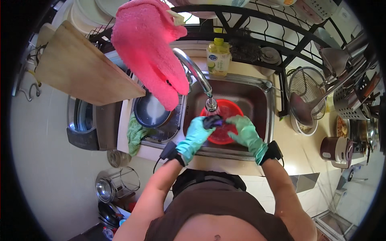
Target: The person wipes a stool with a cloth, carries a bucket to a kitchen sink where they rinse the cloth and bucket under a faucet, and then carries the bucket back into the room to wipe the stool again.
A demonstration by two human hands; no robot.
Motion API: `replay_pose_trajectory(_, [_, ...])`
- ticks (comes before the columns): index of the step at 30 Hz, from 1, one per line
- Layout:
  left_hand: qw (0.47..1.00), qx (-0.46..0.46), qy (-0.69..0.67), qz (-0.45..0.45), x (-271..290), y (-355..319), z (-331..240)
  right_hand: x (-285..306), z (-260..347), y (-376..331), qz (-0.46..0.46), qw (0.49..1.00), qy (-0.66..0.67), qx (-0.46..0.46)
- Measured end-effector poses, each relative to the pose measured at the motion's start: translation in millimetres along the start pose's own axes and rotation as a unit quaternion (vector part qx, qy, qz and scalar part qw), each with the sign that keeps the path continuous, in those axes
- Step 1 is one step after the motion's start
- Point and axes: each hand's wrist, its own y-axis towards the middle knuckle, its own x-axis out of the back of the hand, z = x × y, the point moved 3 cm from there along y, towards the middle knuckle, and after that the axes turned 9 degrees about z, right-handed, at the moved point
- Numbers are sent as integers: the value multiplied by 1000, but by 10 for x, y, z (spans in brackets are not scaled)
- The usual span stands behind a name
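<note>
**Rinsing a small dark item over the red bowl, wash under way**

Left hand (196, 134) in a teal rubber glove and right hand (246, 132), gloved alike, both clench a small dark object (213, 120) under the curved steel tap (197, 74), at the sink's centre. Judging by this, rinsing is mid-way; nothing looks racked yet. The round red plastic bowl (230, 110) beneath appears empty. At 9 o'clock a dark round pan (150, 112) sits empty; at 12 o'clock stands a yellow-capped soap bottle (218, 58).

A small dark object (213, 121) sits under the faucet, above a red bowl (223, 126) in the sink.
</note>
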Motion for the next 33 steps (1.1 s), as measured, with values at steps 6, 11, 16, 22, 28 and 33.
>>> replay_pose_trajectory(6, [966,-143,-173,-129,605,282,-216,-216,-124,-121,202,938,-267,94])
replay_pose_trajectory(11, [953,-110,113,-261,1098,514,-89,-358,-313,-172,211,905,-358,92])
replay_pose_trajectory(16, [939,-150,108,-289,1089,361,-878,-324,-166,-207,182,945,-249,106])
replay_pose_trajectory(22, [975,-81,-162,-127,921,233,-73,-232,47,32,-76,984,-154,57])
replay_pose_trajectory(28, [992,-56,-111,-34,759,-283,1,-298,-400,93,-155,976,-101,-118])
replay_pose_trajectory(33, [984,49,-174,-6,576,-488,46,-562,-710,-30,-197,910,239,-275])
